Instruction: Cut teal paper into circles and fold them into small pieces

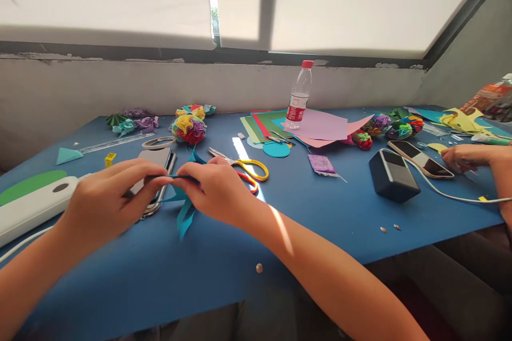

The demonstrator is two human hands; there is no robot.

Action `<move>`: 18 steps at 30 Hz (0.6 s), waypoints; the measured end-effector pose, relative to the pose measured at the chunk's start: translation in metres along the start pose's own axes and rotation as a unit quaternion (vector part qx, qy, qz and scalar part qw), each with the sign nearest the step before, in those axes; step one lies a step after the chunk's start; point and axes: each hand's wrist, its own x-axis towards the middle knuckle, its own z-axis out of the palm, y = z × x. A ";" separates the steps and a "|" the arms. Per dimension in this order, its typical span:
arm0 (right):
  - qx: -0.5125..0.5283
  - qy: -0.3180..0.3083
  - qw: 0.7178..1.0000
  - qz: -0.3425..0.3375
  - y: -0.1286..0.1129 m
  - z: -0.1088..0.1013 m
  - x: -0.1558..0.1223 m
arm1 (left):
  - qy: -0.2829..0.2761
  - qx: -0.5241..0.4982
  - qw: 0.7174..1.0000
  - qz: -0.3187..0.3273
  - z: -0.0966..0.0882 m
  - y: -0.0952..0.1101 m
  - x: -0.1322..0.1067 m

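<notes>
My left hand (110,202) and my right hand (214,189) both pinch a folded teal paper piece (184,208) just above the blue table (304,213). Their fingertips meet over its thin top edge. Loose teal strips hang down from the fold towards the table. A phone (156,162) lies right behind my left hand, partly hidden by it. Yellow-handled scissors (244,165) lie just past my right hand.
A white case (32,208) sits at the left edge, a water bottle (298,96) and coloured paper sheets (320,125) at the back. Paper flower balls (189,128) lie about. Another person's hand (468,157) rests at the right near a phone (420,159) and a dark power bank (393,175).
</notes>
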 end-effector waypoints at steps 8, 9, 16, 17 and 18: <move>0.079 -0.003 0.996 0.032 -0.003 -0.004 0.000 | 0.020 -0.033 0.991 -0.131 -0.004 0.003 0.000; 0.080 -0.005 0.996 0.029 -0.004 -0.004 -0.001 | 0.018 -0.032 0.991 -0.126 -0.005 0.003 0.000; 0.056 -0.036 0.997 -0.046 -0.008 -0.003 -0.003 | 0.056 -0.030 0.997 -0.045 -0.007 0.009 0.003; 0.056 -0.043 0.996 -0.045 -0.007 -0.003 -0.003 | 0.063 -0.044 0.996 -0.040 -0.007 0.009 0.004; 0.057 -0.046 0.996 -0.042 -0.007 -0.004 -0.002 | 0.060 -0.065 0.995 -0.036 -0.007 0.008 0.005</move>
